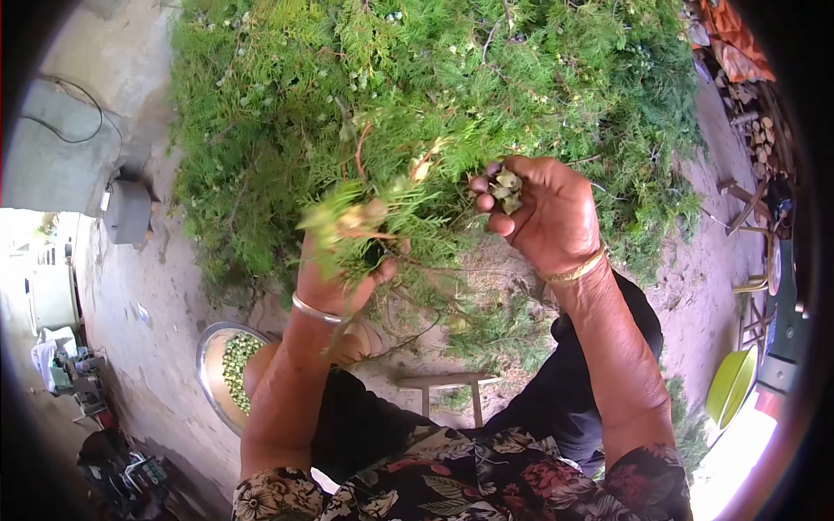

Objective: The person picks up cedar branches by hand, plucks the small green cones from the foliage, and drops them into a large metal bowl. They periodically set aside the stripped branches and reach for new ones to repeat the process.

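Note:
My left hand [352,273] is closed around a green conifer sprig [365,226], whose feathery leaves are partly blurred and cover most of the fingers. My right hand [552,208] is held up just to the right of the sprig, palm towards me. Several pale green, knobbly seed cones [506,189] sit in its curled fingers. Behind both hands rises a big heap of cut conifer branches [417,78], with small pale cones among the leaves. At my left forearm stands a metal basin [208,373] partly filled with picked green cones [236,365].
A small wooden stool frame [447,382] stands between my legs. Loose sprigs [486,334] litter the concrete floor. On the right are a lime-green basin [731,386], stacked firewood [763,139] and wooden stools [756,208]. A dark metal box [129,213] and machinery [78,373] stand on the left.

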A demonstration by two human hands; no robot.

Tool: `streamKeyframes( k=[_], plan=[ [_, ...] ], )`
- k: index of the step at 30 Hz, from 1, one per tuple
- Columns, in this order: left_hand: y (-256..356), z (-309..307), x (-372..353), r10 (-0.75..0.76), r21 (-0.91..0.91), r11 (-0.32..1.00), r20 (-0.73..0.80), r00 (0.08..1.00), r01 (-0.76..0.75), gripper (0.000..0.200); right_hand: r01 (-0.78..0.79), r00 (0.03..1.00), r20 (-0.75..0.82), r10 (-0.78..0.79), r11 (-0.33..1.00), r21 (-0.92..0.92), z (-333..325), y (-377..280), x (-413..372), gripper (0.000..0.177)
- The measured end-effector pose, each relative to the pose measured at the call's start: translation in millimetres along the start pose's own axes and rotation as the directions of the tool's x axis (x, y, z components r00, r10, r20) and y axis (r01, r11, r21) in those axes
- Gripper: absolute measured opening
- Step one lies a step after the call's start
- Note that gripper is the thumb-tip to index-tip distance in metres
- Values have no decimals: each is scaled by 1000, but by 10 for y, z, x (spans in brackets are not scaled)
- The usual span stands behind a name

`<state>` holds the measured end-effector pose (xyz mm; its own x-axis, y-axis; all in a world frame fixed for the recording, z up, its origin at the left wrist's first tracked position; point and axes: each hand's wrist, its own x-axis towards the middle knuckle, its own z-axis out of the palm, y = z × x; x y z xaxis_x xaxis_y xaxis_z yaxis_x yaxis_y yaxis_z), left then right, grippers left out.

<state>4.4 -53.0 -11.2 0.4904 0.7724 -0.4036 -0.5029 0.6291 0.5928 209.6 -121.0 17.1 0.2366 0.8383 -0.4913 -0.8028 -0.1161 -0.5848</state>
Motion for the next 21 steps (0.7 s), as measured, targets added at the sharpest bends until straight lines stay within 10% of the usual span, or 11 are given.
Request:
streamKeyframes(
  k=[6,10,13,21],
  plan=[
    [146,59,45,-56,261,965,182,982,7,10,63,994,-87,-65,998,-29,-189,-60,123,13],
    [85,-30,69,71,382,917,127,989,-115,13,188,977,-23,-212,906,-379,-96,-152,17,20],
    [128,21,32,-17,587,808,120,993,-57,35,258,959,104,-264,658,-708,-31,-139,-34,21],
    [85,165,-13,-24,561,822,209,978,-100,26,354,934,292,-208,409,-841,-72,-65,23,16]
  ],
)
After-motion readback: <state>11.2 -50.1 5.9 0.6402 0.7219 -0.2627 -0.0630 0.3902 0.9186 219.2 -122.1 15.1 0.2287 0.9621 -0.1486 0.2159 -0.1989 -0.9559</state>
